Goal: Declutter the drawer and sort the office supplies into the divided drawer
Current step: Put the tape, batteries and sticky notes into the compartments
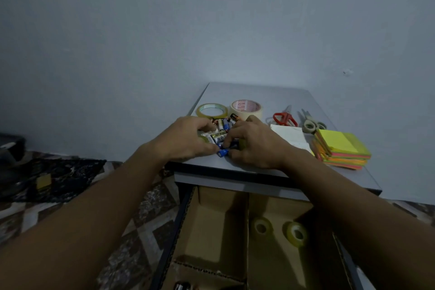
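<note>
A heap of several batteries (221,130) lies on the grey desk top (259,92) near its front left corner. My left hand (186,139) curls round the left side of the heap and my right hand (254,143) curls round the right side, fingers closed on batteries. A blue battery (222,153) pokes out between the two hands at the desk edge. Below the desk, the open drawer (174,226) has cardboard dividers (247,231); two small tape rolls (261,228) (297,234) lie in its middle compartment, and a battery (182,286) lies in a front compartment.
On the desk behind the hands stand a clear tape roll (211,110) and a masking tape roll (246,108). To the right lie red scissors (284,118), grey scissors (310,122), white paper (290,135) and a stack of neon sticky notes (343,150). The patterned floor (131,231) is left.
</note>
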`<act>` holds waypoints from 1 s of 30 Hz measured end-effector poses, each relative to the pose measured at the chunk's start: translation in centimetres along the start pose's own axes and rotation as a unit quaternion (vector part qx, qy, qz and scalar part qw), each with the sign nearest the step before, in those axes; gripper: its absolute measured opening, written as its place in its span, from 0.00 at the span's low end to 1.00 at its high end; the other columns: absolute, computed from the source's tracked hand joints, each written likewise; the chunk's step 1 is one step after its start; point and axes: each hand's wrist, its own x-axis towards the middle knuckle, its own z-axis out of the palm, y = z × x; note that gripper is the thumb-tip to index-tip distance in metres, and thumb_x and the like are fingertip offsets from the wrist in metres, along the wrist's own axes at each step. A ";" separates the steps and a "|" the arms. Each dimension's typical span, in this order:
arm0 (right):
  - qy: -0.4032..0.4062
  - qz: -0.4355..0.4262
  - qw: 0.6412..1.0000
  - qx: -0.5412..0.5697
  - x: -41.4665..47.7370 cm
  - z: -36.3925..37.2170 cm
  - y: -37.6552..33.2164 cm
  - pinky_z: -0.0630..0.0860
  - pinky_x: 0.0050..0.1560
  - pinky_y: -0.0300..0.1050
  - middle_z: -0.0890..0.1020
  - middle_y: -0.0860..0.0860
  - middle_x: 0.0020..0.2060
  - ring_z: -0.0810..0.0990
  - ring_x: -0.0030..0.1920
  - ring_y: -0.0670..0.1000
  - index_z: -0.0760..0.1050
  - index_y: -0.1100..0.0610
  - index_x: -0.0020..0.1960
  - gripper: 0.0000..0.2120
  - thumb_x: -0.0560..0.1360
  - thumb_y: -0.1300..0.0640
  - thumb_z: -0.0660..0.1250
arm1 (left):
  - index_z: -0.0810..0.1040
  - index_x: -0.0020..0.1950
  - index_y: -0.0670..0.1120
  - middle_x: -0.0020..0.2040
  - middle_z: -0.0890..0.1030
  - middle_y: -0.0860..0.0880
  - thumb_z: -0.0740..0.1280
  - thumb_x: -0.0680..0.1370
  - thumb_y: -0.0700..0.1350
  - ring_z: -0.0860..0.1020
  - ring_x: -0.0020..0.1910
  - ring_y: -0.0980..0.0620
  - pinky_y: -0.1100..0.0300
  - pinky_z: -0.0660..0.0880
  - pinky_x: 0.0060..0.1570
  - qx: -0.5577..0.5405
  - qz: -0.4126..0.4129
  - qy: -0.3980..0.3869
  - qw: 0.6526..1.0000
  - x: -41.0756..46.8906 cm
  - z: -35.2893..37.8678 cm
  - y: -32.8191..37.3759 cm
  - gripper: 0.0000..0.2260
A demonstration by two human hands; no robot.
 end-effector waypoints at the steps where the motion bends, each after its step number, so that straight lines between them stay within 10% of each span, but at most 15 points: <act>1: 0.006 -0.006 1.000 0.004 0.0 0.1 0.1 0.68 0.47 0.47 0.77 0.43 0.51 0.67 0.51 0.47 0.81 0.45 0.50 0.07 0.73 0.46 0.70 | 0.79 0.62 0.53 0.54 0.78 0.57 0.78 0.69 0.52 0.77 0.50 0.60 0.64 0.74 0.49 -0.001 0.003 -0.001 1.000 0.0 -0.1 0.0 0.23; 9: 0.028 -0.013 0.999 0.014 0.1 0.1 0.6 0.69 0.45 0.46 0.78 0.44 0.44 0.71 0.49 0.46 0.82 0.49 0.46 0.07 0.73 0.47 0.71 | 0.81 0.49 0.56 0.49 0.79 0.58 0.78 0.67 0.57 0.77 0.47 0.60 0.57 0.78 0.46 0.039 0.010 0.005 0.999 0.9 -0.4 -0.6 0.14; 30: 0.082 -0.004 0.994 -0.070 0.2 1.0 0.6 0.69 0.39 0.45 0.76 0.52 0.42 0.75 0.43 0.53 0.75 0.50 0.45 0.10 0.75 0.43 0.66 | 0.81 0.54 0.51 0.50 0.80 0.54 0.76 0.69 0.54 0.79 0.48 0.55 0.55 0.79 0.50 0.058 -0.002 0.011 0.998 0.2 -0.4 0.3 0.16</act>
